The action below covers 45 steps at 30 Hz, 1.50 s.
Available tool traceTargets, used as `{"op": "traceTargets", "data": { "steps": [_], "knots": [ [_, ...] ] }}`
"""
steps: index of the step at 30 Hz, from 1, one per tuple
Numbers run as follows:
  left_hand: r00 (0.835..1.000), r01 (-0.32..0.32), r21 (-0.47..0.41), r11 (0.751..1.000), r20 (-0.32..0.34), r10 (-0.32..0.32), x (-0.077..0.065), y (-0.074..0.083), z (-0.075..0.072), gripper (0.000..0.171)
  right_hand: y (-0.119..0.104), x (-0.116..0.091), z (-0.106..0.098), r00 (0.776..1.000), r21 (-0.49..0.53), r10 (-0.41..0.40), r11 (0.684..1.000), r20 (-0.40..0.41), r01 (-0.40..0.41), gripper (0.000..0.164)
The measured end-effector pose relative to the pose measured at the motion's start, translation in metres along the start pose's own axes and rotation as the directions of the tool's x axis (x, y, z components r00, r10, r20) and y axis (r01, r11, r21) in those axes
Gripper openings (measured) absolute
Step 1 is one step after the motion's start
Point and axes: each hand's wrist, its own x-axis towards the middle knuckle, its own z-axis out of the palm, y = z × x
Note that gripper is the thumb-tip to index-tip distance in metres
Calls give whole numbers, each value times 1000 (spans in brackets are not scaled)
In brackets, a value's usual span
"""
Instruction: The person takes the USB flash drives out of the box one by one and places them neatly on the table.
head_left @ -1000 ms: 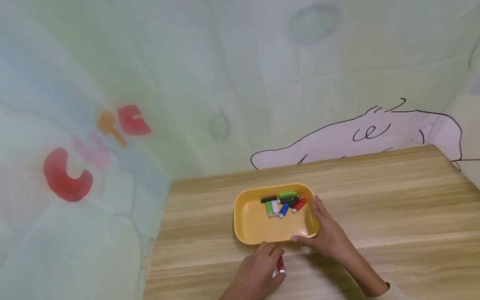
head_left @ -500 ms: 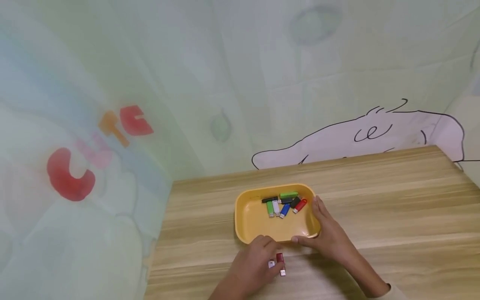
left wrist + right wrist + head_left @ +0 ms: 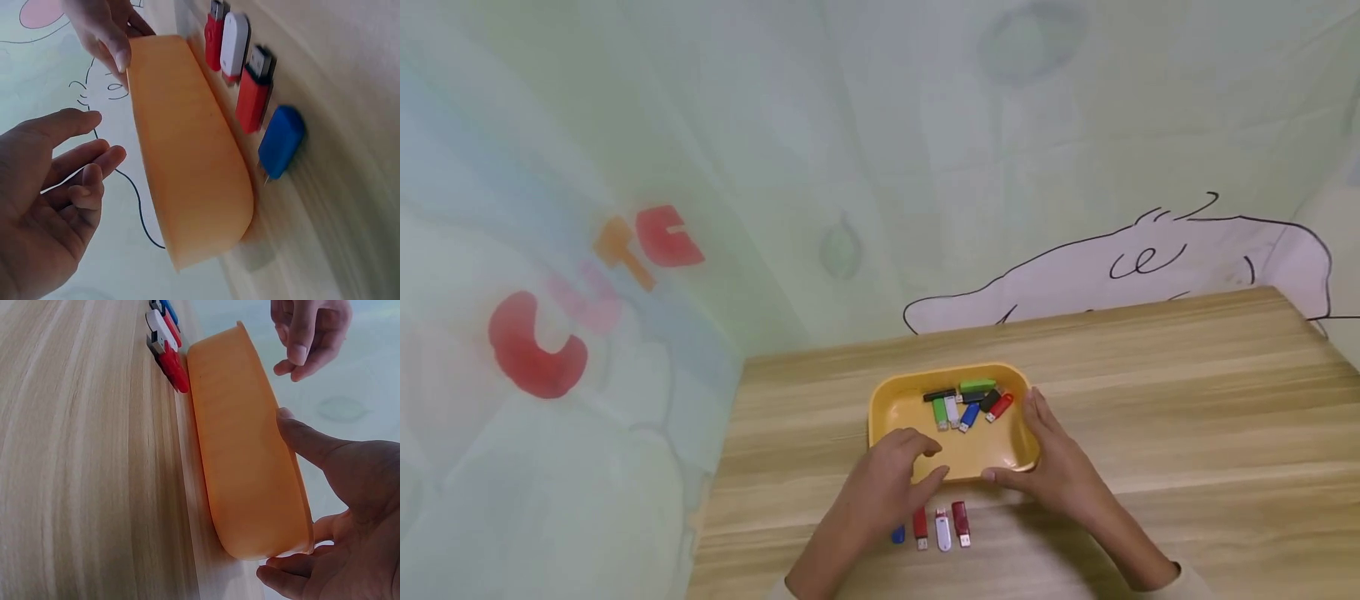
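Observation:
A yellow plastic bin (image 3: 891, 437) stands on the table, with several USB sticks lying towards its back right, among them a blue one (image 3: 969, 417) and a red one (image 3: 999, 407). My right hand (image 3: 1063, 475) grips the bin's right end, thumb at the front rim. Over the bin's front left part hovers my left hand (image 3: 883, 483), fingers loosely bent with nothing between them. In front of the bin lies a row of USB sticks: blue (image 3: 281, 142), red (image 3: 921, 527), white (image 3: 943, 531) and dark red (image 3: 961, 523). My left hand partly covers the blue one in the head view.
The wood-grain table (image 3: 1187, 400) extends far to the right of the bin. A pale curtain with printed drawings (image 3: 925, 167) hangs behind and to the left of the table.
My left hand has lifted off the row of USB sticks and moved forward over the bin, leaving the row in view. My right hand stays on the bin, which has not moved.

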Motion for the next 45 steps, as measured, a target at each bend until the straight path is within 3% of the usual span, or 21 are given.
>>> {"op": "traceTargets", "data": {
  "steps": [12,27,37,45],
  "knots": [
    [1000,-18,53,998,-4,18,24,-4,-8,27,0,0,-1,1000,7,-2,1000,-6,2,132],
    [993,-113,231,967,71,99,51,-8,-7,36,0,0,-1,1000,0,-5,1000,-2,5,132],
    [981,-163,215,963,139,135,73,-10,2,40,-1,0,-2,1000,-6,-8,1000,-2,8,131],
    [966,-152,160,975,231,113,89,-14,9,45,2,-1,-1,999,-3,-38,999,-12,38,131]
  ]
}}
